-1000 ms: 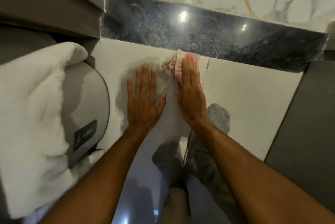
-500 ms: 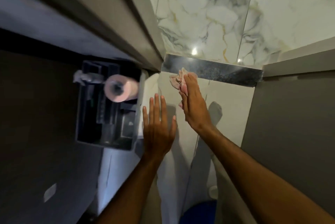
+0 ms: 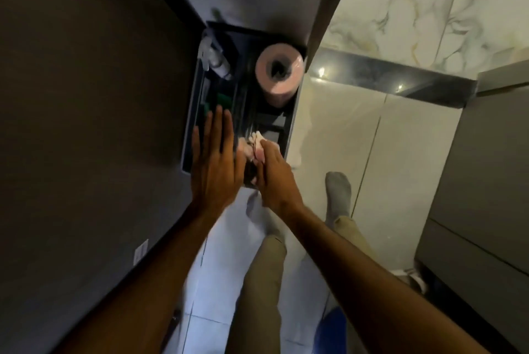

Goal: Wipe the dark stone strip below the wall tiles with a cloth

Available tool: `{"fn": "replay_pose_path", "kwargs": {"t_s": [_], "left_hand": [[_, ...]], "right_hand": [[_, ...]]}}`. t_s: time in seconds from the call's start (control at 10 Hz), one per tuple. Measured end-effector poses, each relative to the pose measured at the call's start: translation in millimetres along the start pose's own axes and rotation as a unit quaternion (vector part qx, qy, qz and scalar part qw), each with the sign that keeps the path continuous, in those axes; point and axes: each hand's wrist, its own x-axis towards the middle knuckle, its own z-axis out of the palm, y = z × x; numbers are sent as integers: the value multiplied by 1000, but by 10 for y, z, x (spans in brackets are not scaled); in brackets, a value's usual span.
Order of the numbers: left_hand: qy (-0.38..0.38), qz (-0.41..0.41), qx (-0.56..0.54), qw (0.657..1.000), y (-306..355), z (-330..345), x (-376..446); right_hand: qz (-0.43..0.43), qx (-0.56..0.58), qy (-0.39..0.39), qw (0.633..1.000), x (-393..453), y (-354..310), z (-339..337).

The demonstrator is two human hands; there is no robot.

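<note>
I have the cloth (image 3: pixel 253 145) bunched in my right hand (image 3: pixel 276 177), fingers curled around it so the pink-and-white wad sticks out past the fingertips. My left hand (image 3: pixel 216 160) is flat and empty, fingers straight and spread a little, beside the right one as if to steady me. Both hands hang in front of a dark holder (image 3: pixel 243 107) on the side wall, which carries a pink paper roll (image 3: pixel 279 73); I cannot tell whether the cloth touches the holder or only hovers before it.

The dark stone strip (image 3: pixel 392 78) runs below the marbled wall tiles (image 3: pixel 429 10), up and to my right, well apart from the cloth. Its surface throws back two small glints of light, so it looks smooth and glossy. Nothing is on it now, and I judge that the cloth must go back there for any wiping that remains. My socked foot (image 3: pixel 339 193) stands on the pale floor (image 3: pixel 329 124) below the strip.
</note>
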Motion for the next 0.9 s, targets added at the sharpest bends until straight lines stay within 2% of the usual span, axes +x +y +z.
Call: {"fn": "replay_pose_path", "kwargs": {"t_s": [0.1, 0.2, 0.3, 0.4, 0.5, 0.6, 0.7, 0.8, 0.9], "left_hand": [[14, 45, 13, 999, -157, 330, 361], [36, 60, 11, 997, -183, 540, 562], [63, 69, -5, 996, -242, 830, 734], [77, 69, -14, 995, -273, 940, 775], [89, 69, -25, 993, -298, 1026, 801], [99, 72, -39, 992, -286, 1054, 811], [108, 74, -24, 991, -292, 1039, 849], [85, 75, -7, 994, -281, 988, 827], [48, 81, 0, 996, -273, 879, 761]], "right_hand": [[40, -42, 60, 996, 492, 254, 444], [58, -125, 53, 989, 766, 429, 600], [86, -94, 99, 987, 935, 688, 815], [63, -137, 111, 982, 999, 819, 911], [71, -287, 82, 952, 1213, 953, 980], [85, -334, 43, 938, 1278, 972, 982], [82, -337, 20, 938, 1274, 951, 966], [82, -310, 15, 947, 1220, 827, 887], [64, -226, -22, 972, 911, 624, 724]]}}
